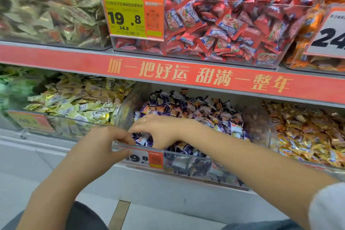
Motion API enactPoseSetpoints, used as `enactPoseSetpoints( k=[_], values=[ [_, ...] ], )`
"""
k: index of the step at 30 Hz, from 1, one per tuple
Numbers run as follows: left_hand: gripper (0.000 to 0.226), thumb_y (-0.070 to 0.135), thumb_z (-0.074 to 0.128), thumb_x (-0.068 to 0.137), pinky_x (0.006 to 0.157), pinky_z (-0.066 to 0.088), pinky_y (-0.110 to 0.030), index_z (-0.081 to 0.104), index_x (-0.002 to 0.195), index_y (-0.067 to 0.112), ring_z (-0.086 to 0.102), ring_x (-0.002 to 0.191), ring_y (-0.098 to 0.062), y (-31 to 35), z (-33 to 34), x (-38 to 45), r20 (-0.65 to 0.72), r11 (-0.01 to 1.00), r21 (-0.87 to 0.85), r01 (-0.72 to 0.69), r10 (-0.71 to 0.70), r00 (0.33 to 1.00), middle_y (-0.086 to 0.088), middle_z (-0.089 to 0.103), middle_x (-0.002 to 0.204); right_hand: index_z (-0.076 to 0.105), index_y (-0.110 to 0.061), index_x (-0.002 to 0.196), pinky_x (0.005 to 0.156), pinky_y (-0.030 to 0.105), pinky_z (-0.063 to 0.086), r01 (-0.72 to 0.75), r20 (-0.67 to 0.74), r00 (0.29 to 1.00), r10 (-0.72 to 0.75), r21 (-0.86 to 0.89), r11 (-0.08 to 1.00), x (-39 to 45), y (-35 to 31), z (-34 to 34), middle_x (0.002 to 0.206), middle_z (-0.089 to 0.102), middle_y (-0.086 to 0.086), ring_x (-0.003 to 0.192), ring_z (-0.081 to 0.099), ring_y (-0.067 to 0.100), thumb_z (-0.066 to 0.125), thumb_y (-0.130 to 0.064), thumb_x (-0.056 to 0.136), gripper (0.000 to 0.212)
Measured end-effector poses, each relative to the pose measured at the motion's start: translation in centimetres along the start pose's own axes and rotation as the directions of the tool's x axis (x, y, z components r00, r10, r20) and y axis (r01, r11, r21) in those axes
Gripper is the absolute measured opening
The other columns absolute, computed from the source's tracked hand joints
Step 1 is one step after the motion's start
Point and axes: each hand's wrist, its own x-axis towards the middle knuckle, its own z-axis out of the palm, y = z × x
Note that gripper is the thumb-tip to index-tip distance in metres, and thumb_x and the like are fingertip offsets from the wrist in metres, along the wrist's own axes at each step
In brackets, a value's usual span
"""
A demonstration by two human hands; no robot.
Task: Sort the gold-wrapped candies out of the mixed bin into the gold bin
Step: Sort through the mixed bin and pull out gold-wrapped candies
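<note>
The mixed bin (188, 155), a clear plastic tub on the lower shelf, holds purple, white and orange wrapped candies (196, 110). To its left stands the gold bin (73, 119), full of gold-wrapped candies (74, 102). My left hand (106, 144) grips the mixed bin's front rim at its left corner, fingers over the edge and thumb on the price tag. My right hand (160, 129) lies palm down inside the mixed bin, on the candies near the front left, fingers stretched leftward and thumb pointing down. I see no candy held in it.
A red shelf strip (186, 74) with gold lettering overhangs the lower bins. Above it sit a red-candy bin (205, 30) and a pale gold one (46, 11). Another bin of gold-orange candies (308, 132) stands to the right. Grey floor (168, 216) lies below.
</note>
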Motion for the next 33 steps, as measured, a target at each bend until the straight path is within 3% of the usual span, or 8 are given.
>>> enactPoseSetpoints(
  k=[5, 8, 17, 20, 22, 26, 29, 33],
  values=[
    [0.038, 0.02, 0.078, 0.075, 0.07, 0.042, -0.016, 0.06, 0.062, 0.05, 0.057, 0.085, 0.009, -1.2, 0.2, 0.4, -0.033, 1.0, -0.03, -0.007, 0.006, 0.999, 0.03, 0.064, 0.079, 0.026, -0.041, 0.144, 0.084, 0.05, 0.047, -0.069, 0.21, 0.968, 0.137, -0.299, 0.952, 3.0, -0.3, 2.0, 0.153, 0.016, 0.005, 0.13, 0.026, 0.044, 0.039, 0.0, 0.091, 0.068],
    [0.046, 0.016, 0.078, 0.074, 0.067, 0.045, -0.018, 0.059, 0.058, 0.054, 0.057, 0.084, 0.01, -1.4, 0.5, 0.4, -0.066, 0.999, -0.047, -0.018, 0.014, 0.998, 0.036, 0.061, 0.085, 0.027, -0.039, 0.146, 0.072, 0.043, 0.044, -0.031, 0.203, 0.974, 0.102, -0.325, 0.945, 2.5, -0.3, 2.5, 0.139, 0.033, 0.008, 0.111, 0.039, 0.039, 0.033, 0.002, 0.095, 0.066],
    [0.037, 0.018, 0.08, 0.071, 0.055, 0.038, -0.013, 0.058, 0.062, 0.047, 0.058, 0.08, 0.01, -1.8, 1.0, 0.3, -0.087, 0.998, -0.008, -0.067, 0.067, 0.994, 0.031, 0.063, 0.085, 0.058, -0.031, 0.109, 0.068, 0.04, 0.052, -0.275, 0.085, 0.959, 0.27, 0.052, 0.96, -5.0, 5.3, -1.5, 0.099, 0.056, -0.002, 0.077, 0.059, 0.023, 0.074, -0.024, 0.079, 0.035],
    [0.041, 0.015, 0.081, 0.07, 0.055, 0.041, -0.008, 0.057, 0.063, 0.047, 0.057, 0.08, 0.011, -1.8, 1.0, 0.2, -0.084, 0.997, -0.012, -0.083, 0.081, 0.993, 0.03, 0.062, 0.087, 0.056, -0.03, 0.107, 0.059, 0.012, 0.039, -0.319, 0.056, 0.946, 0.318, 0.009, 0.948, -7.4, 6.7, -1.8, 0.102, 0.047, -0.009, 0.073, 0.052, -0.001, 0.071, -0.027, 0.083, 0.029],
    [0.043, 0.015, 0.081, 0.07, 0.052, 0.04, -0.009, 0.056, 0.063, 0.049, 0.056, 0.078, 0.013, -1.7, 1.0, 0.2, -0.077, 0.996, -0.002, -0.087, 0.086, 0.993, 0.03, 0.062, 0.089, 0.057, -0.029, 0.114, 0.068, 0.007, 0.038, -0.343, 0.027, 0.939, 0.343, 0.007, 0.939, -8.6, 7.3, -1.6, 0.112, 0.047, -0.01, 0.085, 0.051, -0.011, 0.07, -0.035, 0.084, 0.033],
    [0.042, 0.014, 0.081, 0.07, 0.058, 0.039, -0.003, 0.057, 0.064, 0.048, 0.056, 0.078, 0.014, -1.8, 1.2, 0.3, -0.084, 0.996, -0.018, -0.093, 0.091, 0.992, 0.03, 0.062, 0.088, 0.049, -0.052, 0.11, 0.102, 0.037, 0.041, -0.44, 0.196, 0.888, 0.416, 0.096, 0.893, -10.2, 8.4, -2.1, 0.14, 0.041, -0.012, 0.121, 0.049, 0.018, 0.068, -0.059, 0.076, 0.04],
    [0.037, 0.013, 0.082, 0.069, 0.047, 0.035, -0.006, 0.061, 0.064, 0.043, 0.054, 0.072, 0.017, -1.9, 1.2, 0.3, -0.076, 0.997, -0.002, -0.08, 0.08, 0.994, 0.029, 0.063, 0.079, 0.048, -0.059, 0.112, 0.101, 0.023, 0.029, -0.474, 0.352, 0.859, 0.372, 0.27, 0.838, -11.7, 7.8, -3.6, 0.138, 0.032, -0.03, 0.125, 0.036, -0.001, 0.065, -0.065, 0.071, 0.044],
    [0.029, 0.017, 0.081, 0.072, 0.05, 0.039, -0.018, 0.065, 0.069, 0.04, 0.051, 0.066, 0.017, -1.3, 1.4, 0.6, -0.073, 0.997, 0.011, -0.071, 0.072, 0.995, 0.03, 0.061, 0.075, 0.047, -0.049, 0.126, 0.103, 0.034, 0.041, -0.421, -0.008, 0.87, 0.494, 0.511, 0.749, -9.4, 7.5, -2.8, 0.136, 0.046, -0.021, 0.12, 0.052, 0.016, 0.043, -0.071, 0.078, 0.052]
  ],
)
